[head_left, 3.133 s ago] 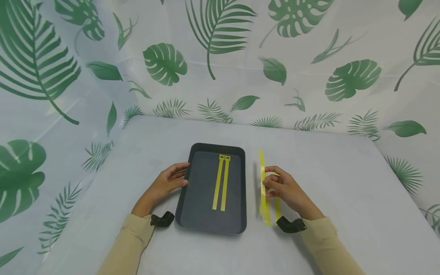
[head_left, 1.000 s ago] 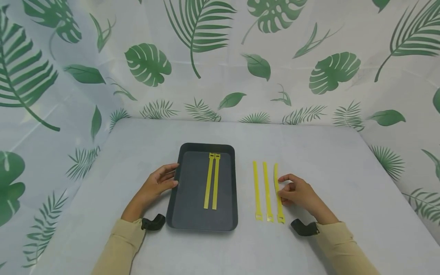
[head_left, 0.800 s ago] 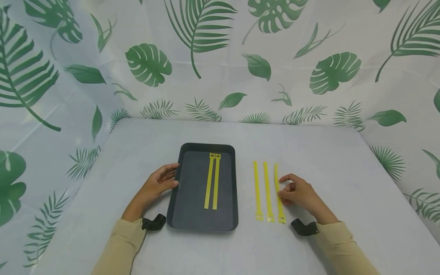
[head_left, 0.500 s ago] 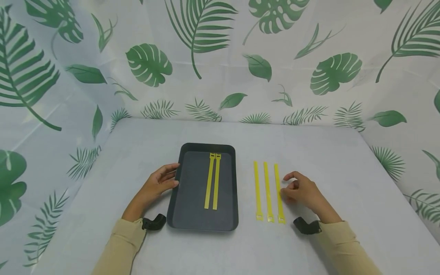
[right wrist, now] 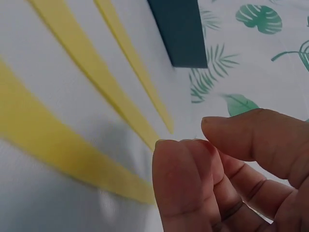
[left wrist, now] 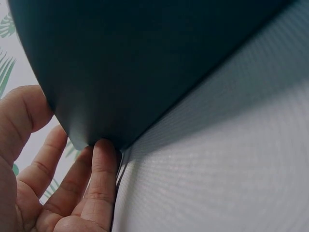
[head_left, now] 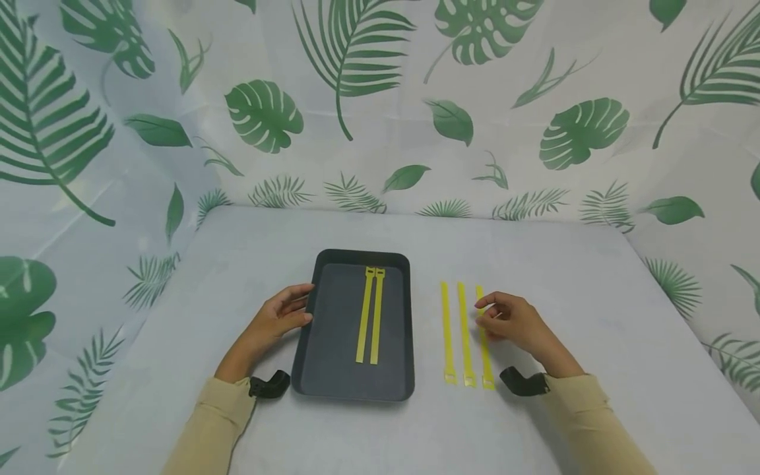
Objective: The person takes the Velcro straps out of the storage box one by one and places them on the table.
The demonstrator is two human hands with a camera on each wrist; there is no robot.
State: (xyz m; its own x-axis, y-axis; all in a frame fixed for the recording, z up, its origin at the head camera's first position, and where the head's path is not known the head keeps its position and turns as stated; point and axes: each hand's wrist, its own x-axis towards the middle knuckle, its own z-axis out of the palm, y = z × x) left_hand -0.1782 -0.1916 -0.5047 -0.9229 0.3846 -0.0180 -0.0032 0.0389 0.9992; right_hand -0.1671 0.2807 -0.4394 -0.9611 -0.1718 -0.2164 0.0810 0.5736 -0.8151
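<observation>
A dark grey tray [head_left: 332,343] lies on the white table, with two yellow hook-and-loop cable ties [head_left: 371,316] side by side in it, slotted heads at the far end. My left hand [head_left: 270,322] rests its fingertips against the tray's left wall; in the left wrist view these fingers [left wrist: 102,169] are nearly straight at the wall's lower edge. Three more yellow cable ties [head_left: 466,336] lie in a row right of the tray, heads toward me. Over the rightmost one hovers my right hand [head_left: 515,323], fingers loosely bent, with nothing between thumb and fingertips in the right wrist view.
A white cloth covers the table [head_left: 415,429]. Behind and to the sides hangs a white curtain with green leaf prints [head_left: 264,115]. Each wrist carries a small black camera mount [head_left: 270,384].
The right hand set down the cable ties in a spaced row, let go of the rightmost, drew back slightly, then shifted left over it. The left hand stays at the tray.
</observation>
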